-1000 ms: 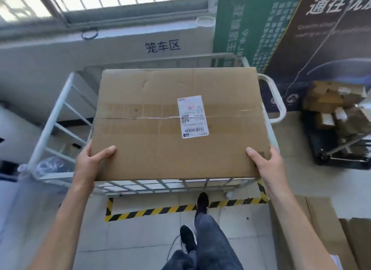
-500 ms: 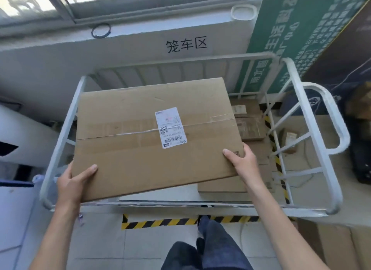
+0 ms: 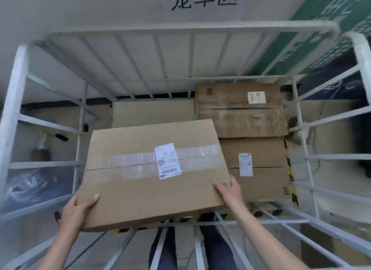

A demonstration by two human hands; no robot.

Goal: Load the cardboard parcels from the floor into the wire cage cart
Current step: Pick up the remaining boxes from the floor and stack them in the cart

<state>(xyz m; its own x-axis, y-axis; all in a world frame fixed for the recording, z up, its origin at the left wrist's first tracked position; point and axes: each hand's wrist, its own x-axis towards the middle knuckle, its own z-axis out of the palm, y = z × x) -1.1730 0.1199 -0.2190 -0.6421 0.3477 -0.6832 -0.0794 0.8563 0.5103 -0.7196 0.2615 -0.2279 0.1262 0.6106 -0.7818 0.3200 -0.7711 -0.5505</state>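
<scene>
I hold a large flat cardboard parcel (image 3: 140,181) with clear tape and a white barcode label, down inside the white wire cage cart (image 3: 192,32). My left hand (image 3: 78,211) grips its near left corner and my right hand (image 3: 228,191) grips its near right corner. Both arms reach over the cart's near rail. The parcel tilts slightly, its near edge over the cart's front. Whether it rests on anything below is hidden.
Two cardboard parcels lie in the cart's right half: a worn one (image 3: 241,109) at the back and a labelled one (image 3: 259,169) in front. A flat cardboard sheet (image 3: 152,113) lies at the back middle. A grey wall (image 3: 100,6) stands behind the cart.
The parcel has gone from above the cart's top rail down into the cage, on the left side. My head has leaned forward over the cart, so its inside fills the view.
</scene>
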